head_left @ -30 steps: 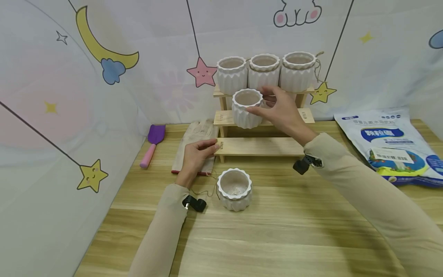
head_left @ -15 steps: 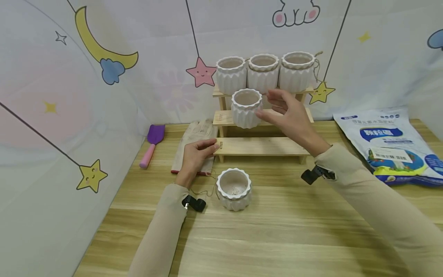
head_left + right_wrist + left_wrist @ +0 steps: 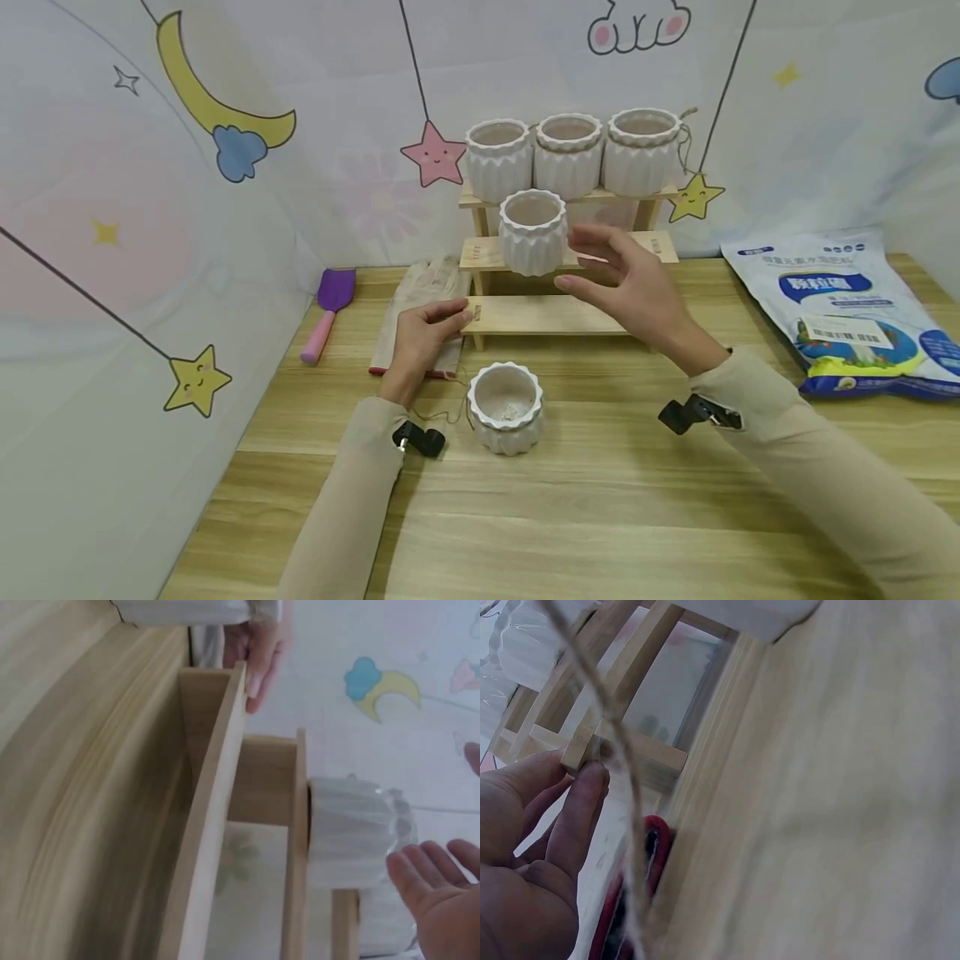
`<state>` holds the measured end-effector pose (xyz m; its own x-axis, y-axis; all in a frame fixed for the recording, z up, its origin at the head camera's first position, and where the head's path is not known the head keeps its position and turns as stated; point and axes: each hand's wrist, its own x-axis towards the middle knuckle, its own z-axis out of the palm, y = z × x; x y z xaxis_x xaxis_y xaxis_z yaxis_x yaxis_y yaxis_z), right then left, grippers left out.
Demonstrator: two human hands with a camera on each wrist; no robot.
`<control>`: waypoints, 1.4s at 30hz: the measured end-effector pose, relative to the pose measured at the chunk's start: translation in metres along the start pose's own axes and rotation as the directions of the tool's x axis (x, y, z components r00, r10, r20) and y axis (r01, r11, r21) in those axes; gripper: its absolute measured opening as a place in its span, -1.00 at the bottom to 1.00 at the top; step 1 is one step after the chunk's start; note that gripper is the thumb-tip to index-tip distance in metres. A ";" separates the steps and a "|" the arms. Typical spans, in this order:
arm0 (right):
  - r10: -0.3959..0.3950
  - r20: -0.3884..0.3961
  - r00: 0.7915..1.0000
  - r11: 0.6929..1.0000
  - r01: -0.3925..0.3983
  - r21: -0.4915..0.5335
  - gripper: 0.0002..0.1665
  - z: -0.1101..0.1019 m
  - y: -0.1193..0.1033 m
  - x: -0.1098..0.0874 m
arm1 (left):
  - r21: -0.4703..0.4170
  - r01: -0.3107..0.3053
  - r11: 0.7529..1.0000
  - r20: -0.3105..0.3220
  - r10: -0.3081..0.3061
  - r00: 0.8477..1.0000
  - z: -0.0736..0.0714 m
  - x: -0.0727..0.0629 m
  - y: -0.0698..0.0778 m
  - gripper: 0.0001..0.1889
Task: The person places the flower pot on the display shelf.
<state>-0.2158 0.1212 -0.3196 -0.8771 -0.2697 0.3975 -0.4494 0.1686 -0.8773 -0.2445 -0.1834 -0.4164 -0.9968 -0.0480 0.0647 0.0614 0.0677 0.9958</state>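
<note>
A three-tier wooden plant stand (image 3: 555,315) stands at the back of the table. My left hand (image 3: 422,340) pinches the left end of its lowest board between thumb and fingers, as the left wrist view shows up close. On the middle tier, toward the left, sits a white fluted flower pot (image 3: 533,242), upright. My right hand (image 3: 641,287) is just to the right of that pot, fingers spread and holding nothing. A similar white pot (image 3: 507,421), with some pale grit inside and twine beside it, rests on the table in front of the stand.
White pots (image 3: 567,162) line the top tier, twine hanging at the right. A pair of work gloves (image 3: 420,292) and a purple shovel with pink handle (image 3: 328,315) lie to the left. A printed bag (image 3: 847,312) lies right. Patterned cloth (image 3: 360,100) hangs behind.
My right hand has let go of the pot on the middle tier and drawn back to the right and slightly down. My left hand stays on the lowest board.
</note>
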 end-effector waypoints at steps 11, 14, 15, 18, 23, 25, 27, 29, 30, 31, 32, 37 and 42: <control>-0.026 0.077 0.997 1.000 0.026 0.007 -0.25 0.012 0.008 -0.021 | 0.015 0.003 1.000 -0.003 -0.003 1.000 -0.002 0.000 -0.001 -0.70; -0.029 0.101 0.994 0.999 0.027 0.025 -0.23 0.015 0.010 -0.025 | 0.018 0.003 1.000 -0.001 -0.003 1.000 -0.002 0.000 -0.001 -0.69; -0.030 0.108 0.994 0.999 0.027 0.028 -0.23 0.016 0.010 -0.026 | 0.018 0.002 1.000 0.000 -0.002 1.000 -0.002 0.001 -0.001 -0.69; -0.017 0.139 0.990 0.999 0.012 0.040 -0.22 0.018 0.011 -0.030 | 0.017 0.001 1.000 0.003 -0.001 1.000 -0.001 0.001 -0.001 -0.69; 0.007 0.210 0.978 0.999 -0.014 0.032 -0.19 0.020 0.014 -0.036 | 0.018 0.002 1.000 0.001 -0.002 1.000 -0.001 0.000 -0.001 -0.70; -0.005 0.234 0.972 1.000 -0.002 0.029 -0.17 0.021 0.015 -0.038 | 0.020 0.002 1.000 -0.001 -0.002 1.000 0.000 0.000 0.000 -0.71; -0.017 0.254 0.967 1.000 0.010 0.028 -0.16 0.022 0.016 -0.040 | 0.021 0.001 1.000 0.001 -0.001 1.000 0.000 0.000 0.000 -0.70; -0.029 0.269 0.963 0.999 0.019 0.041 -0.15 0.023 0.018 -0.041 | 0.021 0.000 1.000 0.001 0.000 1.000 0.000 0.000 0.000 -0.70; -0.031 0.274 0.961 0.999 0.020 0.044 -0.14 0.023 0.019 -0.042 | 0.020 0.000 1.000 0.002 0.000 1.000 0.000 0.000 0.000 -0.70; -0.033 0.279 0.960 0.999 0.020 0.048 -0.14 0.024 0.020 -0.043 | 0.019 0.001 1.000 0.002 -0.001 1.000 0.000 0.000 0.000 -0.70; -0.035 0.282 0.959 0.998 0.020 0.053 -0.14 0.024 0.021 -0.044 | 0.019 0.002 1.000 0.003 -0.002 1.000 0.000 0.000 0.000 -0.70; -0.014 0.299 0.954 0.999 0.001 0.045 -0.15 0.025 0.023 -0.048 | 0.019 0.004 1.000 -0.002 -0.004 1.000 0.000 0.001 -0.001 -0.70; -0.030 0.320 0.947 0.999 0.016 0.048 -0.15 0.027 0.026 -0.050 | 0.024 0.004 1.000 -0.006 -0.004 1.000 0.000 0.001 -0.001 -0.70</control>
<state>-0.1788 0.1130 -0.3697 -0.7627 -0.5637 0.3170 -0.4548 0.1190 -0.8826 -0.2459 -0.1837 -0.4171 -0.9967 -0.0538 0.0613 0.0562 0.0913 0.9942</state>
